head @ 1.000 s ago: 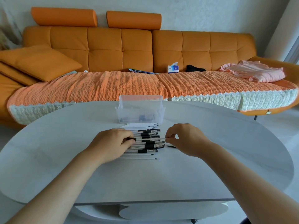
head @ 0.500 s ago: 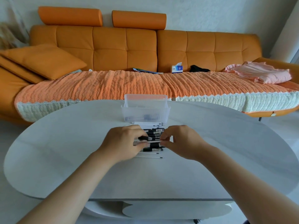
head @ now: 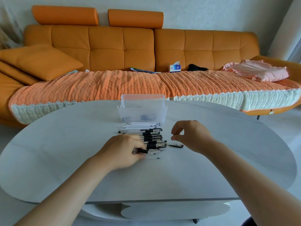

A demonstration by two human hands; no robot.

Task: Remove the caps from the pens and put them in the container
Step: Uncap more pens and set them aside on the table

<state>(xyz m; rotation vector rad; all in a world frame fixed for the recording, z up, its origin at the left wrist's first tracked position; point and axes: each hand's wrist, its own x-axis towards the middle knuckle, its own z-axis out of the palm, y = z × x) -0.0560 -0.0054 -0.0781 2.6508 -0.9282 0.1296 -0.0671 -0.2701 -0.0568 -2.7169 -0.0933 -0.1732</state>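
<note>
A pile of pens, white barrels with black grips, lies on the white table just in front of a clear plastic container. My left hand rests at the pile's near left side and grips a pen by its black section. My right hand hovers to the right of the pile, thumb and forefinger curled toward each other. Whether they pinch anything small does not show. A black cap lies on the table just below that thumb.
The container holds a few dark items at its bottom. Behind the table stands an orange sofa with a knitted cover, a tissue box and folded pink cloth. The table's curved front edge is close to me.
Half a second ago both hands met over one pen at the pile. Now my right hand has pulled away to the right, and my left hand has stayed low at the pile.
</note>
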